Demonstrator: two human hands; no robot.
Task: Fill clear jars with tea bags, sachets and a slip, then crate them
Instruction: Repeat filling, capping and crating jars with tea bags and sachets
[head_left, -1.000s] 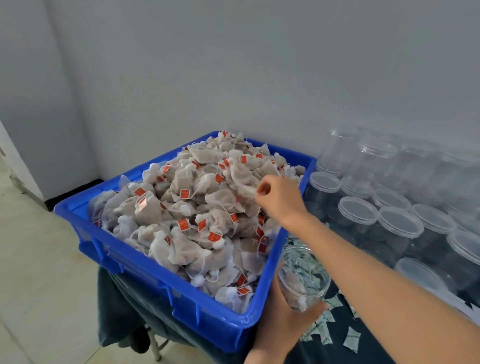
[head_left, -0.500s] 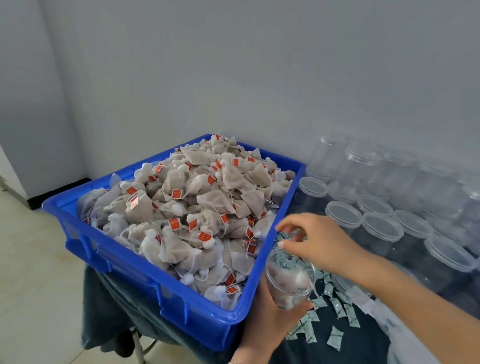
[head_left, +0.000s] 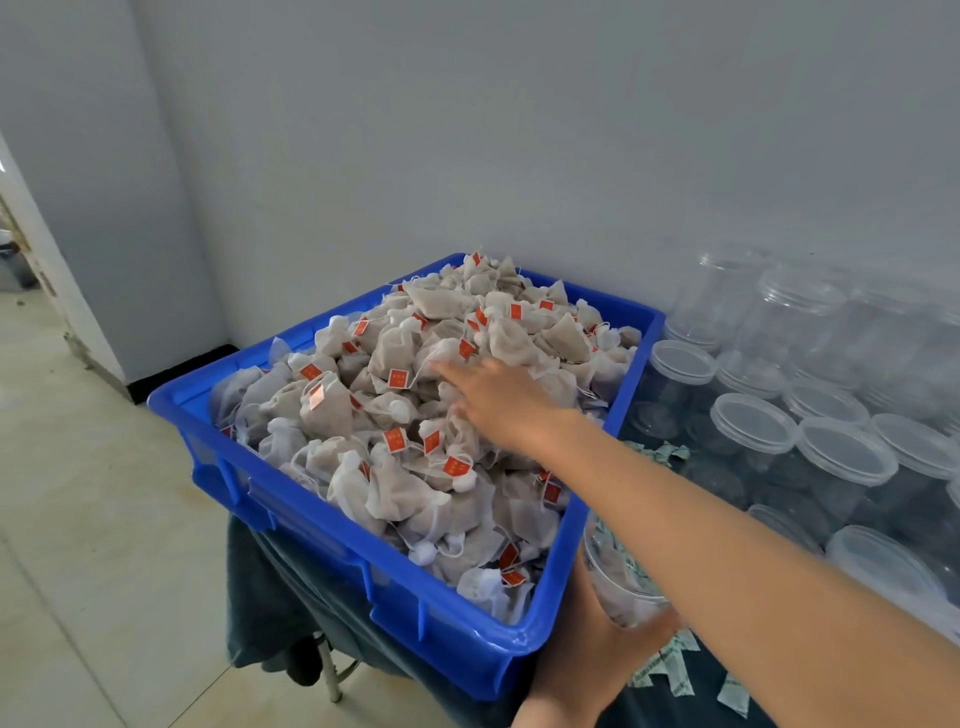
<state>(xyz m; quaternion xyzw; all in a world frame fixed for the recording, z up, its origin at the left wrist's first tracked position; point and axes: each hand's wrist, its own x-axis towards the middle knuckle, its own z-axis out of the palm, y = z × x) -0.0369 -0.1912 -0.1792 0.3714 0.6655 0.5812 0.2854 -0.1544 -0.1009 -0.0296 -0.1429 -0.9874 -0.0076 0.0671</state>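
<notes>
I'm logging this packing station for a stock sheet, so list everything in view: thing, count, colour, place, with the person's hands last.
blue crate: one, blue, left of centre on the cloth-covered stand.
tea bags: too many to count, beige mesh with red tags, heaped in the crate.
held jar: one, clear, open, just right of the crate's near corner, partly filled with sachets and tea bags.
lidded jars: many, clear, stacked at right against the wall.
sachets: several, pale green, loose on the dark cloth near the held jar.
dark cloth: one, dark grey-green, draped under the crate.
left hand: grips the held jar from below.
right hand: fingers extended, resting on the tea bags.
</notes>
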